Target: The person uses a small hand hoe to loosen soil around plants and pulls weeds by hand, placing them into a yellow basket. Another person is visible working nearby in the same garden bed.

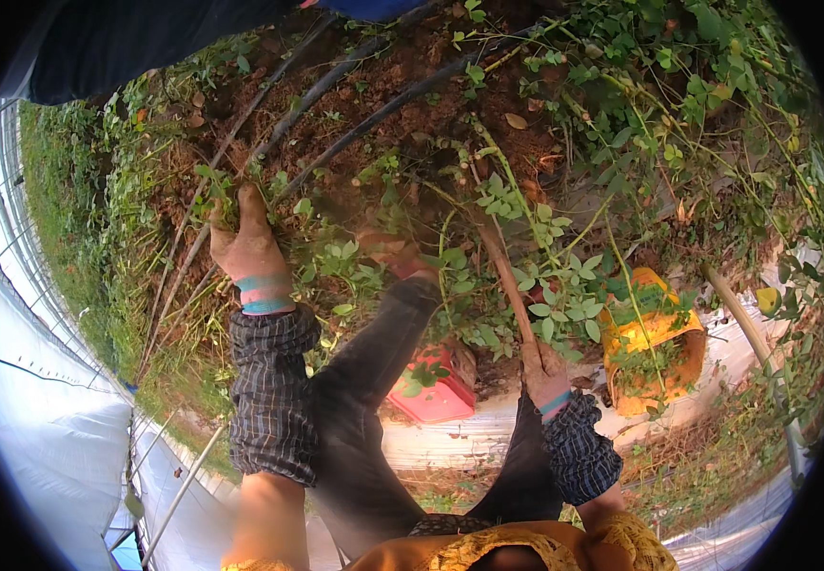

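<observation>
My left hand (248, 239), in a soiled glove with a teal-striped cuff, reaches down to the soil bed. Its fingers are closed around a small tuft of green weeds (218, 187), beside the thin black hoses. My right hand (545, 372), gloved the same way, grips a wooden tool handle (501, 260) near my right leg. The handle slants up and forward into the foliage; leaves and stems hide its far end, so the tool's head cannot be made out. Leafy rose-like stems (558, 285) stand just in front of this hand.
Black irrigation hoses (383, 114) cross the reddish-brown soil (419, 93). A red plastic container (437, 396) lies between my legs. To the right is a dirty yellow container (654, 357) with plant debris. Dense stems fill the upper right. Dark clothing (134, 43) shows at the upper left.
</observation>
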Demonstrator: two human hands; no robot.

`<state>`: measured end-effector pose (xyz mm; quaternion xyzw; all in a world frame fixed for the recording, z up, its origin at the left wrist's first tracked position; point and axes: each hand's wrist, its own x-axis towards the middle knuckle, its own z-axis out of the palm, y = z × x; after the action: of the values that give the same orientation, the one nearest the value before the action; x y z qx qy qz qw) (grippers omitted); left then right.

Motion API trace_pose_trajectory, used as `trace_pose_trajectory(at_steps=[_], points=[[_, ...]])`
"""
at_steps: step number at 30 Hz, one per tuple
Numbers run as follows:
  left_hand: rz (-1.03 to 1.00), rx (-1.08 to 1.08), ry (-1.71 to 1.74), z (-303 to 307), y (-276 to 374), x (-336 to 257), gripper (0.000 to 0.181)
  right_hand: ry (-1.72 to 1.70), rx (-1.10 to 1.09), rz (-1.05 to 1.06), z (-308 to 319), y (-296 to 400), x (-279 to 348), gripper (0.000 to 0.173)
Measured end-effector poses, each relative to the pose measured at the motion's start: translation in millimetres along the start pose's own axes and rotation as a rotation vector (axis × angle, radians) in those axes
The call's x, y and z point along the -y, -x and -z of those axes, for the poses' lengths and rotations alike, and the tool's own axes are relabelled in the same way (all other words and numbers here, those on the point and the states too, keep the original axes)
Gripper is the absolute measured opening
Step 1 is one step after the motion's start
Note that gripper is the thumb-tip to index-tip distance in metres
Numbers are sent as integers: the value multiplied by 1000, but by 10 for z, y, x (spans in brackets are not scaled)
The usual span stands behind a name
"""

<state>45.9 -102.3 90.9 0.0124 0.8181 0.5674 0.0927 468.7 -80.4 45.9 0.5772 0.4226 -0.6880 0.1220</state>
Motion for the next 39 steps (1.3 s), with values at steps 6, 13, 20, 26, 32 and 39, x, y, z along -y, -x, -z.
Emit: trace_pose_trajectory(at_steps=[6,13,20,26,32,39], points=[[-314,619,-1166,-584,-802,330,57,-163,33,-278,209,291,365,35],[-551,751,-1341,-905,-1214,413,44,-171,-22,-224,88,326,350,37],[-410,600,-1072,-1001,-1449,-67,37,-214,-14,-174,-15,355,122,36],[-433,783,-1460,-2079,-1319,273,47,-280,-38,-174,-111,350,17,28],[-232,417,-915,-1670,-1749,374,57,-423,119,-221,69,505,289,26],[464,411,-227,-943,-251,-521,62,-1489,958,-509,423,917,549,36]])
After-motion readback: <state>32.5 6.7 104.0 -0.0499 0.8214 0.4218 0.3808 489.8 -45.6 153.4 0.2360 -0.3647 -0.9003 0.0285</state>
